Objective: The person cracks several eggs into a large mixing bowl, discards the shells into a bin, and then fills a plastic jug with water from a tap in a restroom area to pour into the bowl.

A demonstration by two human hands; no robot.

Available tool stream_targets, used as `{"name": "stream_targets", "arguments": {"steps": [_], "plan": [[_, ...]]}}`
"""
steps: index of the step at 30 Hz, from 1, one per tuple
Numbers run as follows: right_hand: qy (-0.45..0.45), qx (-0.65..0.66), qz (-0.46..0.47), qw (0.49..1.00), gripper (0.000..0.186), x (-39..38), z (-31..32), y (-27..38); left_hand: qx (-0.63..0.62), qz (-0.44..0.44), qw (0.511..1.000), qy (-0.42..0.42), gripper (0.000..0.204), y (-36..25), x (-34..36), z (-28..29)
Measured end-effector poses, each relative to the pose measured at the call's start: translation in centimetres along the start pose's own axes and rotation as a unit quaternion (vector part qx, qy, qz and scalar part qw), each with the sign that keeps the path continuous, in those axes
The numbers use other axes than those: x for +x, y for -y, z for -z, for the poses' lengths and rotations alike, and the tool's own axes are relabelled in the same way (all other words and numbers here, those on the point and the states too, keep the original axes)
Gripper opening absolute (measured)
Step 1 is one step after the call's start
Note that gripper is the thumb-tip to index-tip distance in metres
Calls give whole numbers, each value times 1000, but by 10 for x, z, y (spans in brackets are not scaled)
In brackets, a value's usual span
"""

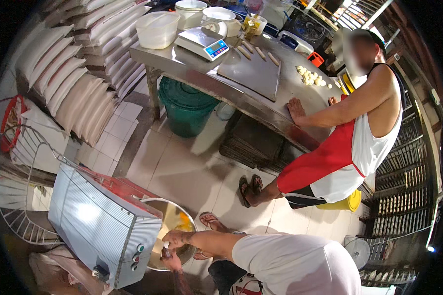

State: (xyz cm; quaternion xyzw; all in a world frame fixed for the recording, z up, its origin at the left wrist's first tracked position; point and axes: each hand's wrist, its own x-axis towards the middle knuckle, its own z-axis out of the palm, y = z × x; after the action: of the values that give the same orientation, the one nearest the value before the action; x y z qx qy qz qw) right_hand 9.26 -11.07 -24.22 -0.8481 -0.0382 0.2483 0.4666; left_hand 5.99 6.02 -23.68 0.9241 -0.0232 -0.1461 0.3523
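Over a round metal mixing bowl [194, 231], my two hands meet close together. My right hand [178, 238] comes in from the right, its fingers closed on a small white piece that looks like an eggshell [166, 244]. Just below it, my left hand [172, 261] has its fingers closed, and what they hold is too small to make out. Inside the bowl lie a pale, floury mass [168, 219] and orange-yellow egg yolk [184, 222]. Against the bowl's left side stands a grey ribbed mixer housing [101, 219] with push buttons.
A co-worker [349, 132] in a red apron leans on the steel table [182, 65], which carries a scale [202, 43], a board [251, 73], dough sticks and dough pieces [312, 77]. Beneath are a green bin [184, 108] and stacked trays [253, 140]. Full sacks [79, 96] line the left; a wire guard [22, 216] is nearer.
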Motion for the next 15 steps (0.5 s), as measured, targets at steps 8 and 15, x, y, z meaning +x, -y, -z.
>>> {"name": "stream_targets", "arguments": {"steps": [8, 15], "plan": [[-40, -10, 30, 999, 62, 1, 10, -1, -27, 19, 999, -26, 58, 20, 7, -14], [-38, 13, 65, 997, 65, -6, 26, 7, 23, 6, 998, -51, 68, -4, 4, -9]]}}
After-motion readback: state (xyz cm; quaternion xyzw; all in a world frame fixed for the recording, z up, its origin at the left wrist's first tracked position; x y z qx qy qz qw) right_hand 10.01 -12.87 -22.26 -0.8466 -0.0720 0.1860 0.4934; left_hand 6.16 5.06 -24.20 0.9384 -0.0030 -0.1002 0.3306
